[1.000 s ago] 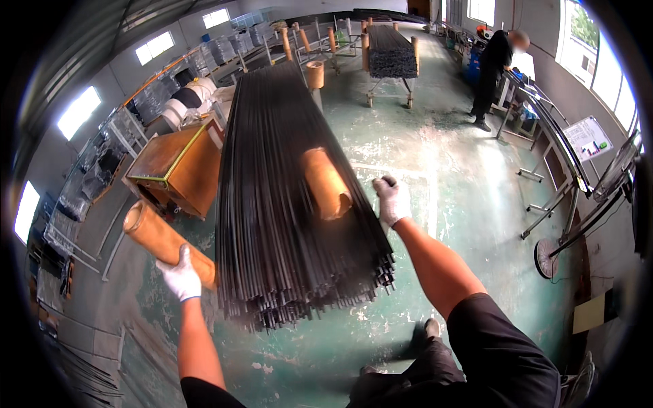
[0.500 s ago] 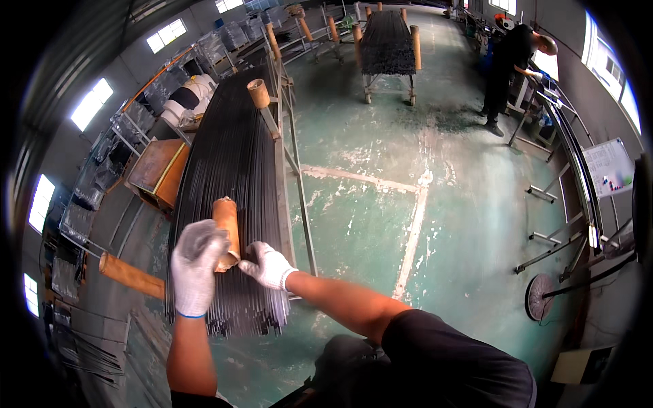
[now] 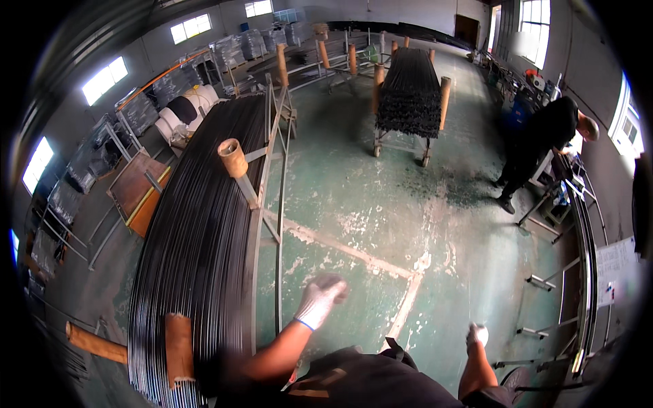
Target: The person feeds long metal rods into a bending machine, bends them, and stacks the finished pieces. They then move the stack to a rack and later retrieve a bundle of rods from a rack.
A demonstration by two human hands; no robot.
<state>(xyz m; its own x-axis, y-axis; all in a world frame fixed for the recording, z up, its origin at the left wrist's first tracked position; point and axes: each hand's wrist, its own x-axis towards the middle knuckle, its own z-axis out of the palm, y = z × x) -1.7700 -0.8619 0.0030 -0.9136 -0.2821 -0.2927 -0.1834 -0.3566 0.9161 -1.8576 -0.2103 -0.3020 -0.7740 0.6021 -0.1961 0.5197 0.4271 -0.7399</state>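
My left hand (image 3: 323,299), in a white knitted glove with a blue cuff, hangs over the green floor to the right of the rack. Motion smears its fingers; no object shows in it. At the lower right, my right hand (image 3: 477,334), also in a white glove, is low beside my body with its fingers curled in and nothing visible in them. A brown cardboard tube (image 3: 179,350) lies loose on the near end of a long bundle of thin black rods (image 3: 197,224), apart from both hands.
A metal rack (image 3: 253,272) edges the bundle, with cardboard-sleeved posts (image 3: 232,158) on it. Further off stands a wheeled cart (image 3: 401,141) loaded with black strips. At the right, a person in black (image 3: 541,146) bends over a long metal bench (image 3: 583,272). A whiteboard (image 3: 615,268) leans nearby.
Both hands have left the cardboard tube, which now rests on the rods. The view has turned right and shifted. My left hand is now over the floor, my right hand far to the right.
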